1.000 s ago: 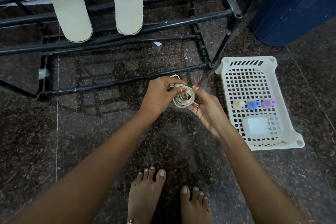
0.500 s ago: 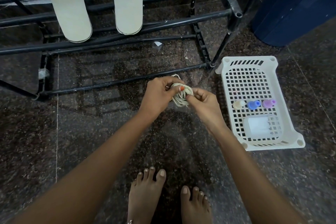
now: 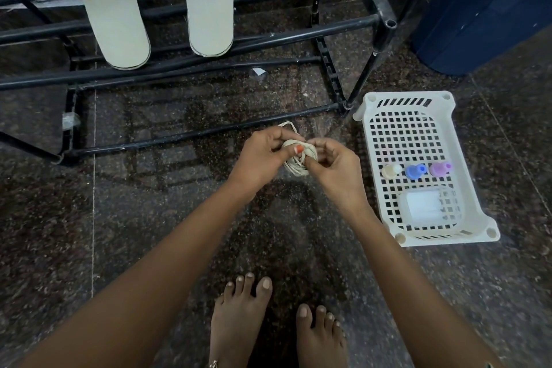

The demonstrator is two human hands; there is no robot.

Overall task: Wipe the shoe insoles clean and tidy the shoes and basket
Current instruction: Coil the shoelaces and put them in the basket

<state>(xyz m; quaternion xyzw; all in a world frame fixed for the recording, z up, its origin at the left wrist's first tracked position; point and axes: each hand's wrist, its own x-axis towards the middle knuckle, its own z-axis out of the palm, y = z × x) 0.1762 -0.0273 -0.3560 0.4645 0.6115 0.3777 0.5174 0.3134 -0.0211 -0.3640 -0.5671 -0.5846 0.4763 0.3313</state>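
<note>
Above the bare feet (image 3: 239, 323) at the bottom of the frame, the right hand (image 3: 334, 167) has closed in on the lace coil (image 3: 297, 170). A second ago it stood off to the right with the loops drawn wide; now its fingertips pinch the bundle from the right, and the coil is smaller and tighter. The left hand (image 3: 263, 158) has barely shifted: it grips the coil from the left, thumb pressed across the top, one loose loop poking out behind it. The coil is held in mid-air at frame centre, over the floor.

That suggests the winding is nearly done and the bundle is ready to be put away, probably in the basket (image 3: 406, 96) just right of the hands. It already holds three small bottles (image 3: 415, 172) in a row and a clear box (image 3: 424, 206).

Farther off, both insoles (image 3: 113, 9) lie across the bars of the rack (image 3: 209, 134) at upper left, unmoved. No shoes are in view.
</note>
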